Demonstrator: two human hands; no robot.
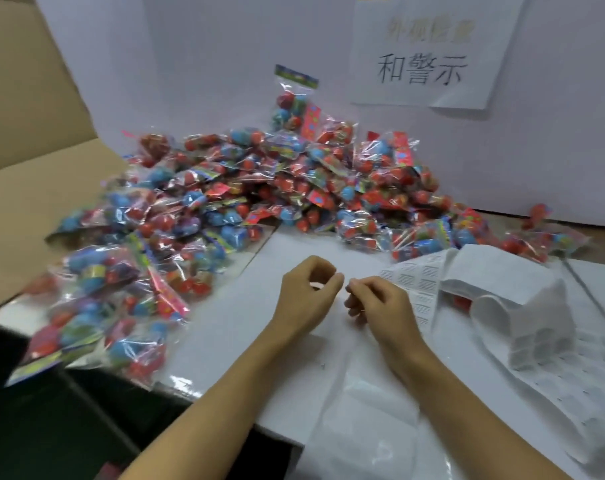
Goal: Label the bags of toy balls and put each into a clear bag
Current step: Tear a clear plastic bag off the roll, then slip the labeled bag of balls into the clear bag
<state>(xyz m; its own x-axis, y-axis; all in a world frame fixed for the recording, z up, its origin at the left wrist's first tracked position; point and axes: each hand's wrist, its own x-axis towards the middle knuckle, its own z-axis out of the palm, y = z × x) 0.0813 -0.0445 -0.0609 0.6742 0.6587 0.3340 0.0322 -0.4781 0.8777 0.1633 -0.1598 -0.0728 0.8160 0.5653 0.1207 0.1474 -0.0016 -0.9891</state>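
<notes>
A large heap of bagged toy balls, red and blue inside crinkled clear wrap, spreads across the far and left parts of a white work surface, spilling onto an open cardboard box flap at the left. One bag stands upright at the back of the heap, leaning against a white backboard.

In front of the heap, over the bare white surface, the person's two hands meet fingertip to fingertip. The left hand is curled with thumb and forefinger pinched together; the right hand is likewise pinched, its other fingers folded under. Whatever they hold between them is too small and blurred to make out.

Just right of the hands and in front of the heap lies a sheet of printed labels, partly curled, with loose rolls of white backing paper beyond it. Nearer the camera than the hands, flat clear bags lie on the surface. On the backboard behind the heap hangs a paper sign with Chinese characters.
</notes>
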